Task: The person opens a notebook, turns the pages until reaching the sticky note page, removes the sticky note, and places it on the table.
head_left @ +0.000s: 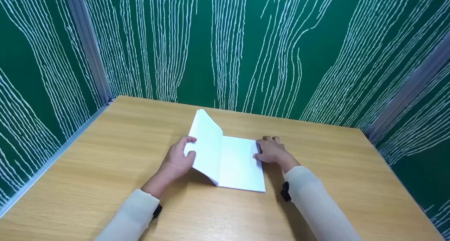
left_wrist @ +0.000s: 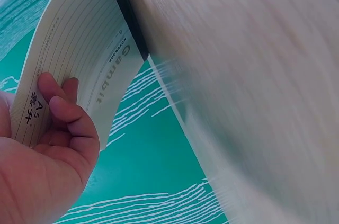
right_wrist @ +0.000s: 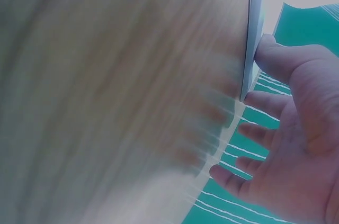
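A notebook point(head_left: 240, 163) with blank-looking white pages lies spread on the table, its left part lifted and slanting up from the spine. My left hand point(head_left: 177, 158) pinches the outer edge of that raised part, thumb on the page side and curled fingers behind. The left wrist view shows the back of the raised cover point(left_wrist: 90, 60), lined and printed with "Gambit" and "NOTEBOOK", with the left hand point(left_wrist: 53, 155) against it. At the notebook's right edge, my right hand point(head_left: 272, 151) rests with fingers spread, thumb touching the page. In the right wrist view its fingers point(right_wrist: 265, 102) extend loosely.
The wooden table point(head_left: 140, 128) runs up to green walls point(head_left: 200, 58) with wavy white lines. Grey posts point(head_left: 88, 44) stand at the corners. A dark band or device point(head_left: 285, 191) sits at each sleeve cuff.
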{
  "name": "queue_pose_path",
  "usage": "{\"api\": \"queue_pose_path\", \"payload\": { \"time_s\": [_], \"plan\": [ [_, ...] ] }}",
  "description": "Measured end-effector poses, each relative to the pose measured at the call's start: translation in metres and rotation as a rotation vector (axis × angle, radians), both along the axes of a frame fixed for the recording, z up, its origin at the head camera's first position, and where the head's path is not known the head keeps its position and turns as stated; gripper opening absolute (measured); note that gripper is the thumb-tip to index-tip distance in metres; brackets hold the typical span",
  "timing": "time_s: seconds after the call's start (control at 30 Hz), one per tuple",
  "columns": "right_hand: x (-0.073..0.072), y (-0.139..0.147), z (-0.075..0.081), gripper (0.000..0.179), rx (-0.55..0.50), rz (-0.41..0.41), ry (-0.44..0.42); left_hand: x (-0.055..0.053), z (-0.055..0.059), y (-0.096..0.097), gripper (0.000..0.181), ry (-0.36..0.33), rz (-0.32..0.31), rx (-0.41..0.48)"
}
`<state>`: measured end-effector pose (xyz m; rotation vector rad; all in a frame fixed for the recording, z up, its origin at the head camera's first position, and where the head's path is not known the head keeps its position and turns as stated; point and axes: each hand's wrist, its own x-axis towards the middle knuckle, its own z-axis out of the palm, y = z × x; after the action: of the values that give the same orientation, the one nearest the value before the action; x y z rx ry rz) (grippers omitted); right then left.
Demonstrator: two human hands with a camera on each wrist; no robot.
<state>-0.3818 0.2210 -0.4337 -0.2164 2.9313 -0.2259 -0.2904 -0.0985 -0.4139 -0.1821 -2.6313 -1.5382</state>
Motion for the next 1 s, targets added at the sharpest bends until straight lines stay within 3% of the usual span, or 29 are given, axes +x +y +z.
{"api": "queue_pose_path", "payload": {
  "time_s": [0.27, 0.5, 0.8, 1.0],
  "plan": [
    [0.0017, 0.0012, 0.001, 0.068, -0.016, -0.003, 0.009, 0.0004, 0.0011, 0.0007, 0.039, -0.002, 0.002, -0.001],
    [0.0024, 0.0024, 0.0004, 0.066, -0.022, 0.014, 0.026, 0.0028, 0.0029, 0.0018, 0.04, 0.035, -0.014, -0.019],
    [0.0006, -0.0031, -0.0005, 0.065, -0.015, 0.0, 0.015, 0.0018, 0.0038, 0.0037, 0.039, 0.007, 0.01, -0.014],
    [-0.0008, -0.0051, -0.0025, 0.074, -0.062, -0.019, 0.017, 0.0026, 0.0046, 0.0041, 0.039, -0.018, 0.016, -0.013]
  ]
}}
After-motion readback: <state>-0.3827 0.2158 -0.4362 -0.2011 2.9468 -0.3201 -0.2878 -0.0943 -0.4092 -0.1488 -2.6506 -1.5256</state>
